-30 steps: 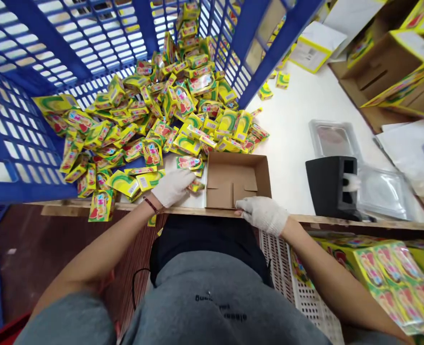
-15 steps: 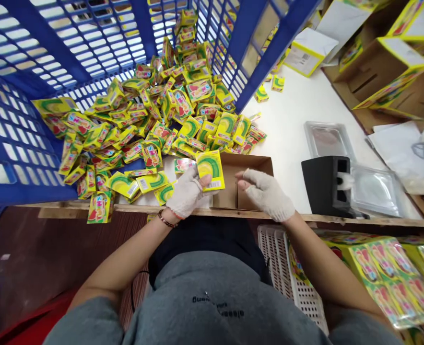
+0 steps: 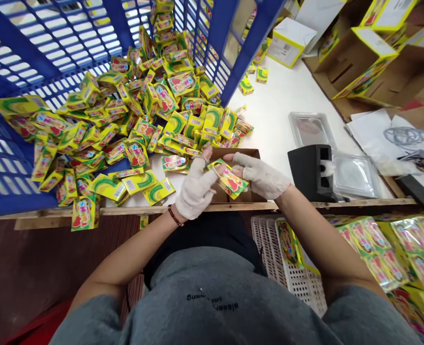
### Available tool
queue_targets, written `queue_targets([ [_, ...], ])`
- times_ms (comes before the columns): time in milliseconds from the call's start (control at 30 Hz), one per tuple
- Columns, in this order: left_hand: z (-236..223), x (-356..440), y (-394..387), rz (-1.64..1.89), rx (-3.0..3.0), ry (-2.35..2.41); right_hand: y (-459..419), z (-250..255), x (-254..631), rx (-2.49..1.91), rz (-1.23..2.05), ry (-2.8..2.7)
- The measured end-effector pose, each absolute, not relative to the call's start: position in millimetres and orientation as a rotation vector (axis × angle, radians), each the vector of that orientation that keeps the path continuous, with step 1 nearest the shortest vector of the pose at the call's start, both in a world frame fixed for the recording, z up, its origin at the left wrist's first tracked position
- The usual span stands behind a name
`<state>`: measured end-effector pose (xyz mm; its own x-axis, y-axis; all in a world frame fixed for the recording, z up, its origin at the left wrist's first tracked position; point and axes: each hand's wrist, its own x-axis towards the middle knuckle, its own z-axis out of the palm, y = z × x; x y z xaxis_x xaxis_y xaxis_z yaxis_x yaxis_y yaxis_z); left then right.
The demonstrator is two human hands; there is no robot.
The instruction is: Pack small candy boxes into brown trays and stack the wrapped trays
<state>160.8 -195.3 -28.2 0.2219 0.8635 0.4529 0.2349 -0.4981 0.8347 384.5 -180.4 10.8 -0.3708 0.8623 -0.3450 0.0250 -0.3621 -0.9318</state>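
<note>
A small yellow candy box (image 3: 231, 182) with a red fruit picture is between my two gloved hands. My left hand (image 3: 196, 188) has its thumb against the box's left end, fingers partly stretched behind it. My right hand (image 3: 261, 174) pinches the right part of the same box between thumb and fingers. Both gloves are white and leave the fingertips bare. Directly below lies an open brown cardboard box (image 3: 217, 195), partly covered by my hands. Left of it, many similar candy boxes (image 3: 136, 153) spill from a tipped blue plastic basket (image 3: 8, 189).
A black tape dispenser (image 3: 307, 172) stands to the right, near clear plastic lids (image 3: 356, 175). Larger printed cartons (image 3: 356, 62) sit at the back right. Under the table's wooden edge (image 3: 341, 203) are a white crate (image 3: 269, 249) and wrapped packs (image 3: 381, 254).
The candy box has turned from its green-swirl face to its fruit-picture face. My right hand has moved left and taken hold of it. The whole view has shifted slightly.
</note>
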Motion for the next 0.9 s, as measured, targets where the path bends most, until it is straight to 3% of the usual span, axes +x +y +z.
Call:
queue_targets([
  [167, -27.7, 164.3, -207.2, 1.199, 1.572, 0.972, -204.6, 4.5, 366.7, -1.259, 1.499, -1.377],
  [367, -20.3, 164.4, -200.1, 0.857, 1.943, 0.982, -194.6, 13.0, 385.4, -1.460, 0.809, -2.054],
  [533, -11.2, 131.3, -174.3, 0.899, 2.159, 1.291, -167.2, -3.2, 389.5, -1.759, 1.012, -2.298],
  [667, -21.4, 85.3, -144.8, 0.507, 2.369, 1.645, -159.8, -29.7, 364.5, -1.847, 1.203, -2.342],
  [767, -38.8, 65.5, -131.6, 0.241, 2.496, 1.668, -161.3, -42.4, 347.9, -1.773, 1.009, -2.617],
  [900, -50.8, 61.3, -138.7, 0.192, 2.466, 1.658, -163.5, -48.0, 347.4, -1.651, 0.873, -2.793],
])
